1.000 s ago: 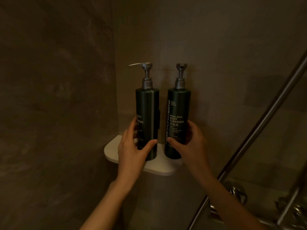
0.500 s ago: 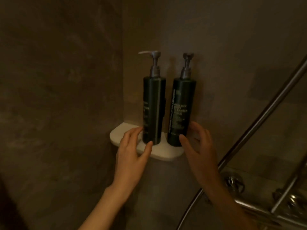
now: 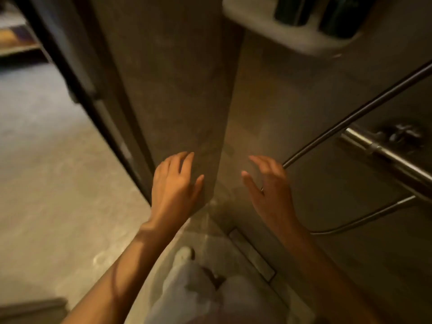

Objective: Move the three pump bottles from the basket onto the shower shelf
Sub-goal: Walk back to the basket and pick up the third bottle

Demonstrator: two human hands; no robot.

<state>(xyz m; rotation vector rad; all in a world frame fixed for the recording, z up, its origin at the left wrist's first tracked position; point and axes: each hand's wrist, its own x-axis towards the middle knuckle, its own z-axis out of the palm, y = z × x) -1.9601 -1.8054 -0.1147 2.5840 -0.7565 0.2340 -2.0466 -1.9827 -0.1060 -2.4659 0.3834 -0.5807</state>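
The white corner shelf (image 3: 264, 21) sits at the top edge of the head view. On it stand two dark green pump bottles, the left one (image 3: 292, 10) and the right one (image 3: 341, 17); only their bases show. My left hand (image 3: 175, 183) and my right hand (image 3: 268, 185) hang well below the shelf in front of the wall corner. Both are empty with fingers spread. No basket and no third bottle appear in the frame.
A metal shower hose (image 3: 350, 113) runs diagonally at the right, close to my right hand. A chrome mixer bar (image 3: 385, 157) juts from the right wall. A dark door frame (image 3: 93, 101) stands at the left. A floor drain (image 3: 252, 256) lies below, beside my legs.
Both hands have let go of the two bottles and dropped away from the shelf. The view has tilted down, so the shelf now sits at the top edge.
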